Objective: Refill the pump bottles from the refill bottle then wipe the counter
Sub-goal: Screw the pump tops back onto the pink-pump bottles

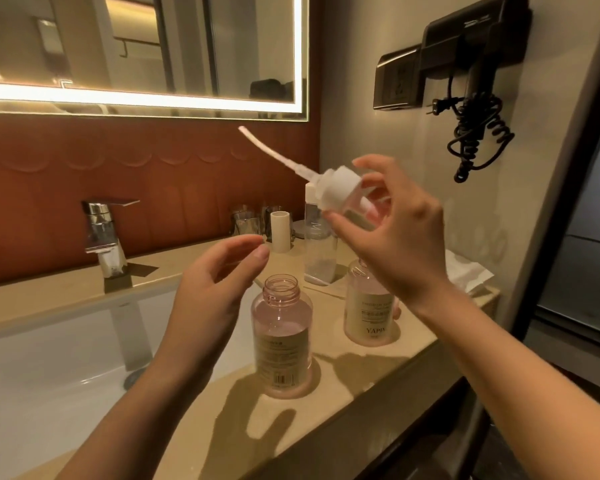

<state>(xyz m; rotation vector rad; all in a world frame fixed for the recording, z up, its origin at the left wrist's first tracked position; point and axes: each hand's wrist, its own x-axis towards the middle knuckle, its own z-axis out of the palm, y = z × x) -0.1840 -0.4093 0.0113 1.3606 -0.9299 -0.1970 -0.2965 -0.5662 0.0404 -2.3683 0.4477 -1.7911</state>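
Between right hand (392, 237) fingers (378, 167) lies the pump (336, 188).

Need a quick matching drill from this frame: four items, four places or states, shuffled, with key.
Items
1. pump head
2. near pink bottle
3. tall clear bottle
4. hair dryer

Places or states
a. mounted high on the right, cord coiled
b. neck open, standing on the counter
c. pinched in the right hand, tube pointing up-left
d. standing behind the YAPIN bottle

Pairs: 1-c, 2-b, 3-d, 4-a
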